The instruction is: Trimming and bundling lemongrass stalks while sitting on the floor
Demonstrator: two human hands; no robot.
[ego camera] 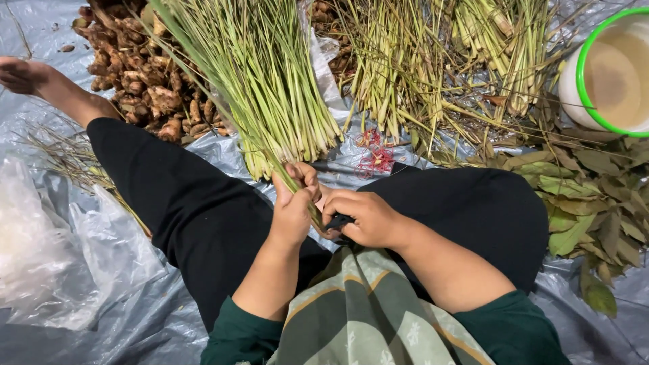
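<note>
between the two raised knees, over the lap, the left hand has its grip wrapped around a lemongrass stalk, fingers curled tight on the pale lower end. just beside it, touching, the right hand has its grip pressed together around a small dark-handled tool held against the same stalk; whether it is a knife cannot be told, since the hand hides the blade. the stalk runs up and away from the left grip, leaning toward the far left, into a thick bundle of lemongrass that lies just above the hands with its cut ends toward the lap.

beyond the right grip, a second heap of lemongrass lies spread out, looser and more yellowed. between the two heaps, just above the right grip, sits a small tangle of red rubber bands. far to the left of the left grip is a pile of brown ginger-like roots. well to the right of the right grip lie green and dry leaves, and past them a white bucket with a green rim. to the lower left of the left grip lie clear plastic bags. everything rests on a grey plastic sheet on the floor.
</note>
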